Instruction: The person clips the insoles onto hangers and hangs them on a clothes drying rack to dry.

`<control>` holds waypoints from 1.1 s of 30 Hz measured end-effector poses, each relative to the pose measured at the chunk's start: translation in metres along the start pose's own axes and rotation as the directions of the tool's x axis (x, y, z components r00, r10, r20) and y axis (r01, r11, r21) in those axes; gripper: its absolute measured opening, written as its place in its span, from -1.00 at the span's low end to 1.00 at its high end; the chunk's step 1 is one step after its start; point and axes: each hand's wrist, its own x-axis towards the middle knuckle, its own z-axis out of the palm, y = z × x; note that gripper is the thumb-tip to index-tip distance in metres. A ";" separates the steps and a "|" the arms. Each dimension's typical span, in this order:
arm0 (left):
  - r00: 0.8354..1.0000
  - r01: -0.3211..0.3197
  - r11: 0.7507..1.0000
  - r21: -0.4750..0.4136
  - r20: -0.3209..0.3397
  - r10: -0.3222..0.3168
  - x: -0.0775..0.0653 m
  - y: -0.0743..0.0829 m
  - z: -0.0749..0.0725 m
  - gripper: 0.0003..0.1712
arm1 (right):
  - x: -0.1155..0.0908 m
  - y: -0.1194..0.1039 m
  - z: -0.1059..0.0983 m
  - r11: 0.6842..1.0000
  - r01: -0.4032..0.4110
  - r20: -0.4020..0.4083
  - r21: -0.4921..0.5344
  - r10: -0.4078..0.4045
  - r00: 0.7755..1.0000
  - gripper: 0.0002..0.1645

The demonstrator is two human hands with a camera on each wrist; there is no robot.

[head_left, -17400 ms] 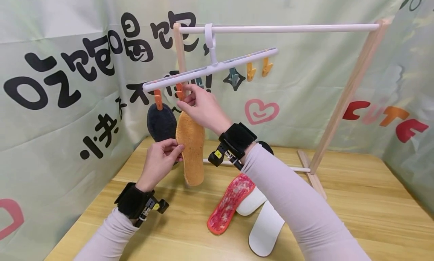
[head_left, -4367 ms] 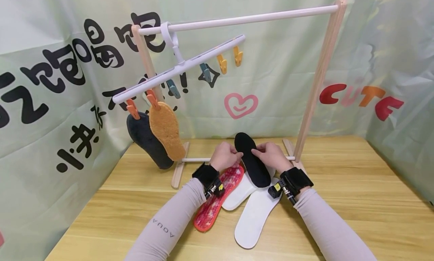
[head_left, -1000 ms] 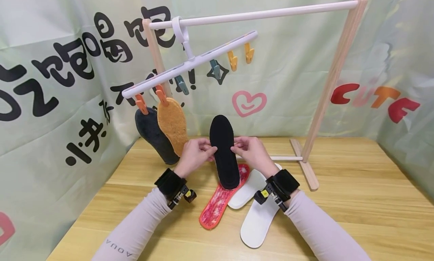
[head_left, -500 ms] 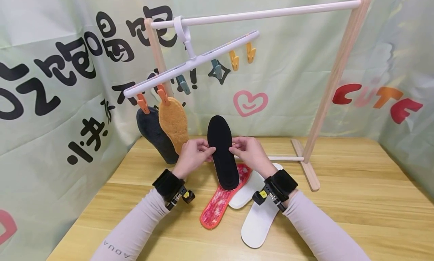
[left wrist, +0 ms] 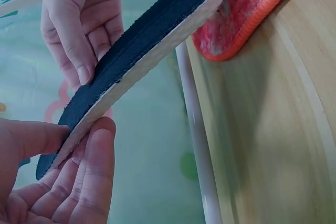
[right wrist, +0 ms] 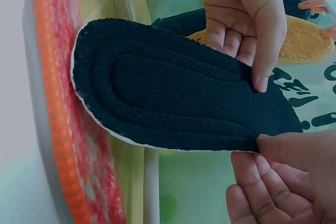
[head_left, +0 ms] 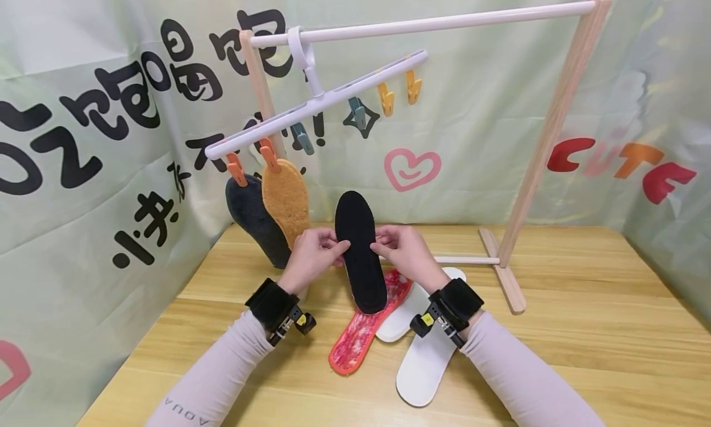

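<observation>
A black insole is held upright above the table, in the middle of the head view. My left hand pinches its left edge between thumb and fingers. On the opposite edge, my right hand pinches it the same way. The left wrist view shows the insole's pale underside along one edge; in the right wrist view its dark face has a ridged heel. Below it lies a red-and-white insole with an orange border, beside two white insoles, one partly under the right wrist.
A white clip hanger hangs tilted from a wooden rack's rail. Orange clips hold a dark insole and a tan insole at its lower end. Teal clips and yellow clips hang with nothing in them.
Earlier my hands were at the tan insole by its clip; it now hangs free of them. Both hands have since lifted the black insole off the pile and shifted it left, slightly more this last second.
</observation>
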 end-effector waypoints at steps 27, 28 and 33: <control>0.998 -0.020 0.999 -0.039 -0.052 0.018 -0.005 -0.004 -0.013 -0.77 | 0.013 -0.015 0.004 1.000 0.009 0.047 -0.026 -0.008 0.999 -0.61; 0.998 -0.022 0.999 -0.039 -0.057 0.020 -0.005 -0.004 -0.014 -0.77 | 0.014 -0.017 0.003 1.000 0.012 0.052 -0.023 -0.010 0.999 -0.61; 0.997 -0.024 0.997 -0.068 -0.070 0.020 -0.005 -0.004 -0.017 -0.77 | 0.020 -0.026 -0.004 1.000 0.024 0.058 0.004 -0.024 0.998 -0.63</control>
